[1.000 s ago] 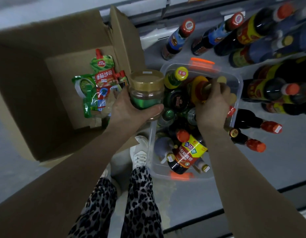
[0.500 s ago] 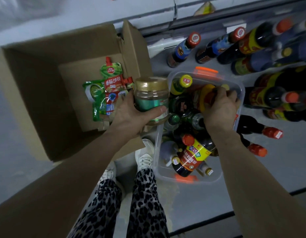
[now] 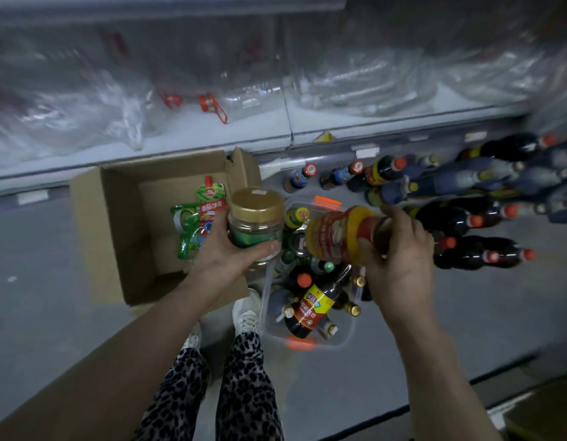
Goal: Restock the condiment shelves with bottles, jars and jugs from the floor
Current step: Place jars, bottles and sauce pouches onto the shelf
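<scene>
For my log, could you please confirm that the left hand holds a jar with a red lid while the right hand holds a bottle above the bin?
Not quite: the lid is gold, not red, as the head view shows. The left hand does hold the jar, and the right hand holds a bottle above the bin.

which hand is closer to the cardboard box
Left. The left hand, holding the gold-lidded jar, is at the edge of the cardboard box; the right hand grips a bottle over the clear bin beyond it.
</scene>
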